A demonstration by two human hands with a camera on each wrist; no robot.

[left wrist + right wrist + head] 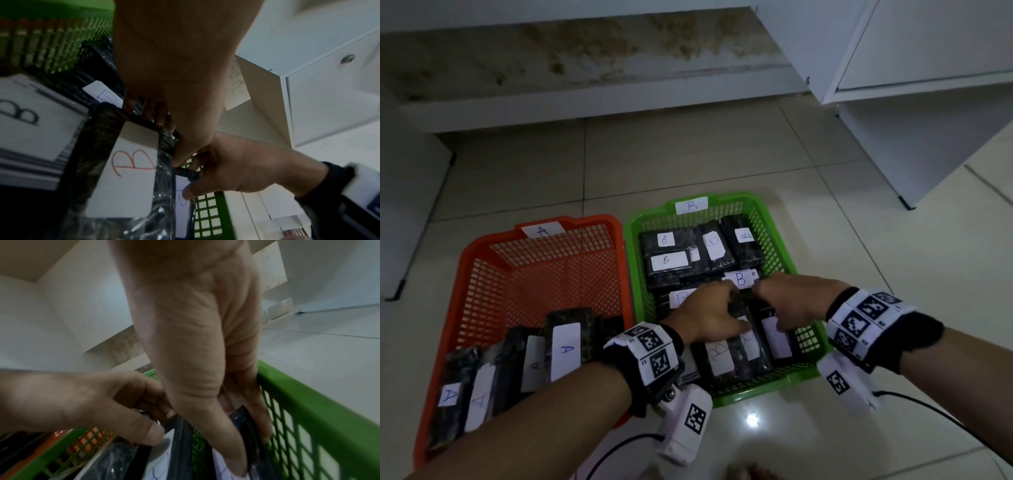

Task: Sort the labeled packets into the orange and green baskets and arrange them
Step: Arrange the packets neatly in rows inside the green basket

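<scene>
Head view: both hands work inside the green basket [774, 389], a rectangular plastic lattice tub tagged "B". Left hand [710, 317] curls over the top edge of an upright black film-wrapped packet [125, 175] bearing a white card label with a red "B". Right hand [789, 301] pinches the neighbouring packet [249, 421], thumb on its label, fingers behind, against the basket's right wall. Just left of the green basket, touching it, the orange basket [482, 274] holds leaning "A" packets [566, 346].
</scene>
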